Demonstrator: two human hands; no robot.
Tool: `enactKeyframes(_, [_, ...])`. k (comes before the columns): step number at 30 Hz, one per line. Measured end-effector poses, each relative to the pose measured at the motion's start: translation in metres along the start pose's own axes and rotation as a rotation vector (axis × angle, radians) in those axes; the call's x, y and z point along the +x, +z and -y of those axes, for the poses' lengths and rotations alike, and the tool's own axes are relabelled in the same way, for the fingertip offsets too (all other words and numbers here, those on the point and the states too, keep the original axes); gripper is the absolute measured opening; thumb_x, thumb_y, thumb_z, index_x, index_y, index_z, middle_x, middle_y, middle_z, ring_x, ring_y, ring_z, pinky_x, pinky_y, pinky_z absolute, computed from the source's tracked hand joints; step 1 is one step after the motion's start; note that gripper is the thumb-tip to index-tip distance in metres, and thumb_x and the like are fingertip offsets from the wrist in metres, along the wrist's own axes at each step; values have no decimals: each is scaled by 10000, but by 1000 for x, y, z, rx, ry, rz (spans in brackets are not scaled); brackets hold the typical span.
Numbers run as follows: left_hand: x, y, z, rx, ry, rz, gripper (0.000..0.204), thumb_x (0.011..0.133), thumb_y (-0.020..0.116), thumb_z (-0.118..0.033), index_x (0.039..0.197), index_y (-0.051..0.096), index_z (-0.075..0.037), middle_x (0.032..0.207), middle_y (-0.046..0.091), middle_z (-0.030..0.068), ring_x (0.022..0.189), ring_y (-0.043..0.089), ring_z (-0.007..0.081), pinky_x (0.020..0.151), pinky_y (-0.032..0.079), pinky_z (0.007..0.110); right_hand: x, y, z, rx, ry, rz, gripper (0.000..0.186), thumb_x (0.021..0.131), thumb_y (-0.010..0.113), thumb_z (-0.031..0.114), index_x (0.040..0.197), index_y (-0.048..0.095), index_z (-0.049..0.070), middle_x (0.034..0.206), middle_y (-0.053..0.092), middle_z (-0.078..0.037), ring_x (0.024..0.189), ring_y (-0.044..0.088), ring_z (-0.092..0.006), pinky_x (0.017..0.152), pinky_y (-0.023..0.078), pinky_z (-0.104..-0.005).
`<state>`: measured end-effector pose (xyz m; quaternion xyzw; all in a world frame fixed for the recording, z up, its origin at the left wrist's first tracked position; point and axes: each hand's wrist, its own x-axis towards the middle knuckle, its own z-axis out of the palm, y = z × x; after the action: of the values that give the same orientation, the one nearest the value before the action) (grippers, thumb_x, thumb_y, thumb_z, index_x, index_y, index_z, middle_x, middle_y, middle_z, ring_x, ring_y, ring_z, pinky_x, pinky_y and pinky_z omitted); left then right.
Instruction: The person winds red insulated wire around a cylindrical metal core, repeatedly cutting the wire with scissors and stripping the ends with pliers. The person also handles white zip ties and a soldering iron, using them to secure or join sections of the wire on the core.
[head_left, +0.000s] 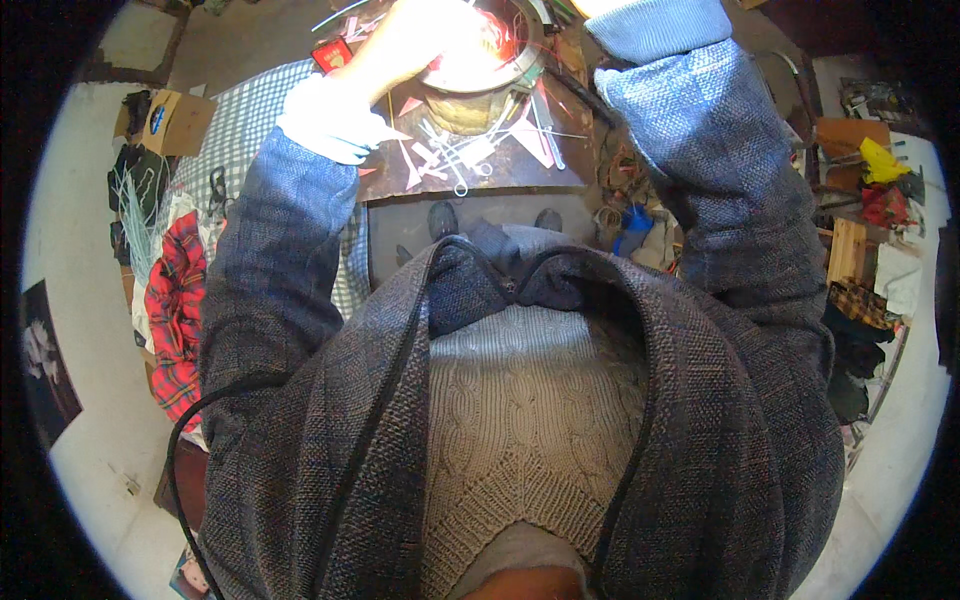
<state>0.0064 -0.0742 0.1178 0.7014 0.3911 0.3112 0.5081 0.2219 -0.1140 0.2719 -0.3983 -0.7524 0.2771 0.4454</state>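
My left hand, washed out by glare, reaches over a round metal-rimmed object with red material inside; its fingers and grip cannot be made out. My right hand is mostly cut off by the top edge, right of the round thing, so what it touches is hidden. Below them on the dark worktable, scissor-like metal tools, narrow strips and pale triangular pieces lie scattered. A small red box sits left of my left forearm.
A checked cloth, cardboard box and red plaid garment are at left. Cluttered goods, including a yellow bag, line the right. A tangle of cords with blue items lies beside the table. My feet show beneath its front edge.
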Motion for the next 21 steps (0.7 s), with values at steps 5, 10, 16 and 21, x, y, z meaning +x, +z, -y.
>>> enactKeyframes(5, [4, -7, 49, 311, 58, 7, 350, 1039, 592, -276, 1251, 703, -20, 1049, 764, 123, 904, 742, 212, 790, 608, 329, 10, 4, -6, 224, 45, -19, 358, 1061, 582, 293, 839, 674, 28, 658, 642, -53, 492, 573, -122, 483, 469, -269])
enactKeyframes(10, [-5, -1, 70, 390, -4, 96, 354, 1048, 581, -275, 1254, 697, -11, 1124, 752, 154, 976, 730, 224, 885, 585, 339, 35, 10, -14, 387, 300, -56, 358, 1061, 587, 308, 847, 679, 36, 644, 633, -40, 488, 556, -116, 472, 458, -251])
enactKeyframes(16, [1, -5, 52, 389, 100, -9, 327, 1050, 581, -272, 1225, 713, -29, 1063, 757, 117, 940, 728, 190, 848, 575, 313, 48, 20, -61, 493, -333, 21, 223, 1002, 645, 207, 1085, 669, 2, 1006, 681, -97, 828, 655, -162, 701, 550, -292])
enactKeyframes(21, [-11, -5, 34, 318, -114, -161, 297, 1053, 589, -276, 1185, 725, -48, 938, 740, 51, 838, 693, 112, 762, 554, 268, 69, 25, -116, -315, -1041, -25, 328, 904, 694, 154, 1185, 637, -5, 1120, 663, -135, 994, 660, -271, 870, 558, -391])
